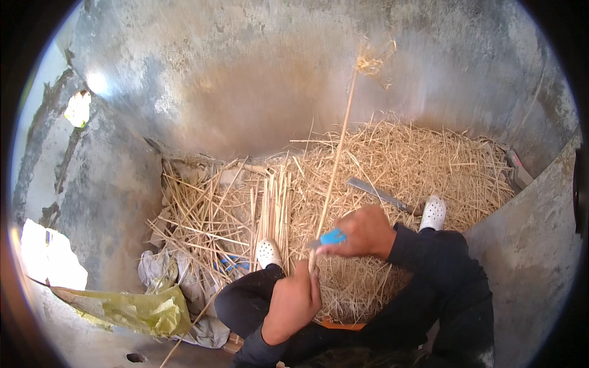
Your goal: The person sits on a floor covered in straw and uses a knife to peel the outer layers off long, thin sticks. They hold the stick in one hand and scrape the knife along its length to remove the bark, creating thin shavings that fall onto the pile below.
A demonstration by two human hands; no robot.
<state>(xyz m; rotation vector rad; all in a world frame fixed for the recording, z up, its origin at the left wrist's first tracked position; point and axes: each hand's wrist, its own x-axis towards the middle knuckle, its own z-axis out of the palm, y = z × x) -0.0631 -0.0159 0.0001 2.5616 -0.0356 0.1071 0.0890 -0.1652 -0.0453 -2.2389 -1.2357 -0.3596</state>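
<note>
My left hand (293, 302) is closed around the lower end of a long, pale dry stalk (339, 150). The stalk slants up and away to a frayed, leafy tuft (370, 65) at its far end. In my right hand (365, 232) is a small knife (333, 237) with a blue handle. Its short grey blade lies against the stalk, just above my left fingers. Whether the edge has bitten into the stalk I cannot tell.
Chopped straw (423, 153) heaps over the floor, and a long-bladed machete (380, 194) rests on it near my right shoe (434, 211). Cut stalks (276, 202) lie in a bundle by my left shoe (268, 252). A yellowish plastic sheet (135, 311) is at left. A concrete wall (264, 80) rises behind.
</note>
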